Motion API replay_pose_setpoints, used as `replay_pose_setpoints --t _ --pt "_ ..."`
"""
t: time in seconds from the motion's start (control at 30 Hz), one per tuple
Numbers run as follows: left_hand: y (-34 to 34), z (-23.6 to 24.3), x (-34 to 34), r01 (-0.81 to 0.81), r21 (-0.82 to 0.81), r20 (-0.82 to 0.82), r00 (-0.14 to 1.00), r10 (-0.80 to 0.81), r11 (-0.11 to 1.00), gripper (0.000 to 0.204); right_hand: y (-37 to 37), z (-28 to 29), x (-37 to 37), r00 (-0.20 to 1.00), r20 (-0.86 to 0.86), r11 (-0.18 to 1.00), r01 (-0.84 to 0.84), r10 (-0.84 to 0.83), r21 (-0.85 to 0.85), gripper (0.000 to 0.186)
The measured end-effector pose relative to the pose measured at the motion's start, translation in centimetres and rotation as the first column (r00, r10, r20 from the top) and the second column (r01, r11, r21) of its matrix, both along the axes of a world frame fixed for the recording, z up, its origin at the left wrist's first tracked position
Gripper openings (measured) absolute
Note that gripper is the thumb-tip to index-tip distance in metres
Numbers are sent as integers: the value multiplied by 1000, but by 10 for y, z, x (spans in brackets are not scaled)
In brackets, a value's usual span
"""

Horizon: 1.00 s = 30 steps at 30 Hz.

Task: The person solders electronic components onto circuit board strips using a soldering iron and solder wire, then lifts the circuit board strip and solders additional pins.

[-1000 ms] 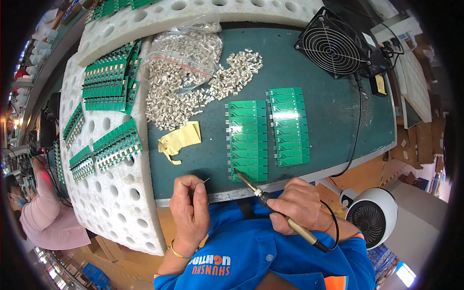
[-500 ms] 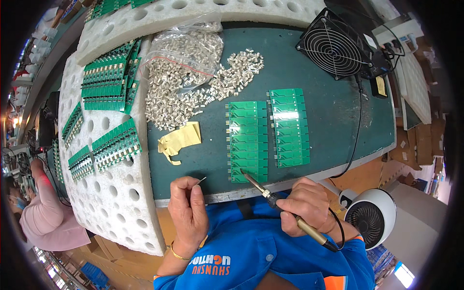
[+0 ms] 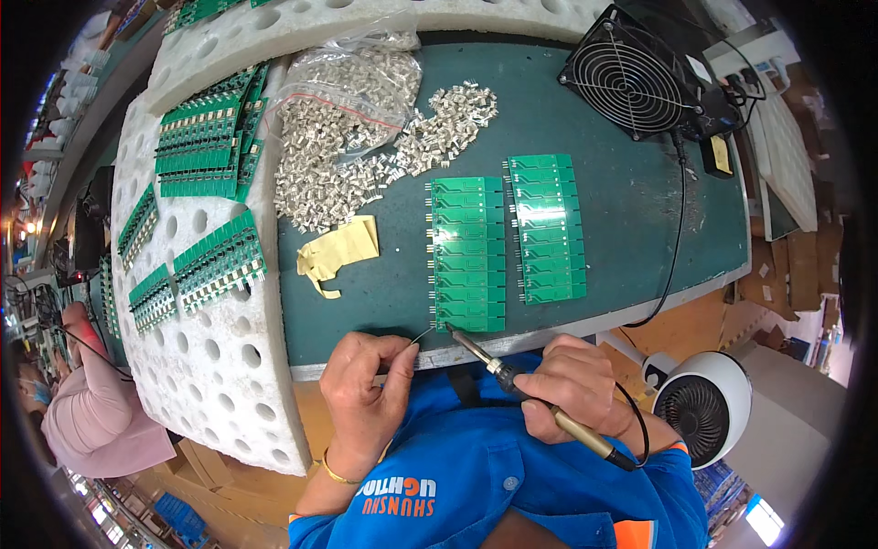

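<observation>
My right hand (image 3: 576, 389) is wrapped around the handle of a soldering iron (image 3: 535, 399), its tip touching the near left corner of the left panel of green circuit boards (image 3: 467, 252). My left hand (image 3: 364, 393) pinches a thin solder wire (image 3: 422, 337) between thumb and fingers, and the wire's free end reaches up to that same corner, right beside the iron's tip. That panel lies flat on the green bench (image 3: 622, 238) at its near edge, with a second green panel (image 3: 547, 229) just beside it on the right. To the left lies a yellow glove (image 3: 338, 252), and beyond it a heap of small metal parts (image 3: 366, 156) spills from a clear bag. A black fan (image 3: 636, 82) stands at the far right corner. White perforated foam trays (image 3: 219, 366) on my left carry more green boards (image 3: 206, 133).
</observation>
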State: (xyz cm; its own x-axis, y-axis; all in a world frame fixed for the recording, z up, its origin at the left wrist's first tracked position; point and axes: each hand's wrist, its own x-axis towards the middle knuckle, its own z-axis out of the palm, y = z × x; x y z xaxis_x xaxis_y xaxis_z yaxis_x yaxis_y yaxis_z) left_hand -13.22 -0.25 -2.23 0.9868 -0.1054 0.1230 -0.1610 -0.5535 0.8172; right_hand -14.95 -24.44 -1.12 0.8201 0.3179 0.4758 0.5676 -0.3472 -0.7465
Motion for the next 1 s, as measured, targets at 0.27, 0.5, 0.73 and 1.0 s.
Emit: replay_pose_setpoints --t 0.27,0.5,0.73,1.0 --pt "-4 -5 -2 -20 26 41 999 19 999 12 5 -8 -7 996 87 998 -5 10 -59 34" --pt "-6 -6 -3 -8 54 86 996 3 999 11 8 -10 -11 989 149 993 -5 23 -119 37" --pt "-7 -6 -3 0 55 93 996 -5 998 12 7 -7 -14 993 114 986 -12 31 -165 39" --pt "-11 -6 -2 -18 46 120 993 12 999 12 10 -6 -10 988 153 990 3 18 -138 40"
